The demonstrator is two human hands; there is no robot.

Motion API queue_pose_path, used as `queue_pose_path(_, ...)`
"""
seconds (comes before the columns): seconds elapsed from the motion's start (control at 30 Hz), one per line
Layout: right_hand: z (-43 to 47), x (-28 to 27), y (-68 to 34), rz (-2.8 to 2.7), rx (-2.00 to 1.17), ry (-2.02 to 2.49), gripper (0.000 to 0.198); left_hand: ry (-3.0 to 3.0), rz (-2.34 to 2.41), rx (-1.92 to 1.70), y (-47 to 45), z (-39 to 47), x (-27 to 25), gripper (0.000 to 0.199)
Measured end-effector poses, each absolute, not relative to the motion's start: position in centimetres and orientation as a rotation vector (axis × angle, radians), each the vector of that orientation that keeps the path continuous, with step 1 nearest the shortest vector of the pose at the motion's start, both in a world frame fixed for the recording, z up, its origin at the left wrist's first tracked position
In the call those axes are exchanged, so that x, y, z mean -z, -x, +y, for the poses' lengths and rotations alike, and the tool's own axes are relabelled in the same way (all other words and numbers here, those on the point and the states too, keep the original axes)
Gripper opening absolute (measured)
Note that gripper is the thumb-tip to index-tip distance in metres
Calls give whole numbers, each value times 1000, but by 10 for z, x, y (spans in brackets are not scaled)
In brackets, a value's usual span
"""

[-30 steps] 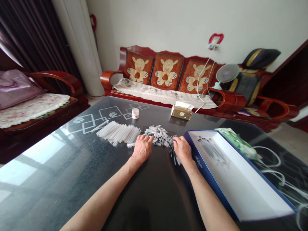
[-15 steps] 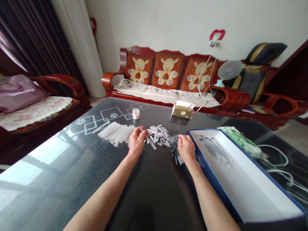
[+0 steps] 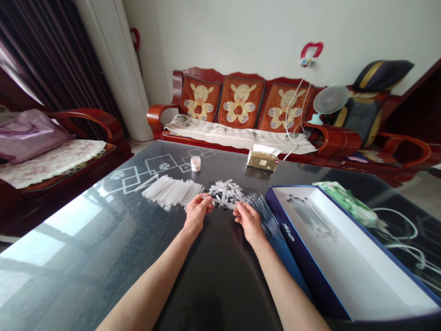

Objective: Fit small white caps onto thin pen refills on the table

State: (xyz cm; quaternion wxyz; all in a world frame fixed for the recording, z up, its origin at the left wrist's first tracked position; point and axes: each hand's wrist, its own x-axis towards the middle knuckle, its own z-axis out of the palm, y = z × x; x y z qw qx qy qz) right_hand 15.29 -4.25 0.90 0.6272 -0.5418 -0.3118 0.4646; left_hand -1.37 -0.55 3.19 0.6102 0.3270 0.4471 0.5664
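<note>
A pale translucent pen barrel (image 3: pixel 222 202) spans the gap between my two hands above the table. My left hand (image 3: pixel 197 212) pinches its left end between thumb and fingers. The fingers of my right hand (image 3: pixel 248 219) are closed at its right end; whether they also hold a thin refill I cannot make out. Just behind the barrel lies a heap of short white and dark pen pieces (image 3: pixel 225 187). White tubes (image 3: pixel 170 191) are stacked left of my left hand. Dark-tipped pen refills (image 3: pixel 265 212) lie beside my right hand, partly covered by it.
A blue box (image 3: pixel 358 266) with a white inside holds several thin refill-like sticks (image 3: pixel 310 214). Behind the heap stand a small white jar (image 3: pixel 195 163) and a tissue box (image 3: pixel 262 158). A green plastic package (image 3: pixel 349 204) and white cables (image 3: pixel 409 246) lie beyond the box.
My right hand has moved left from the refill pile to the barrel's right end. The barrel in my left hand has turned nearly level, and that hand has come slightly lower.
</note>
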Motion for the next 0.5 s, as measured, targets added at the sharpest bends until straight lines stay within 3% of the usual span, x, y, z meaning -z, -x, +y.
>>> queue_pose_path(0.2, -38, -3, -161, -685, -940, 1217, 39, -1329, 1049, -726, 30, -10, -24, 22)
queue_pose_path(0.5, -41, 4, -150, -835, -1066, 1043, 33, -1247, 927, -459, 1, -18, -24, 39)
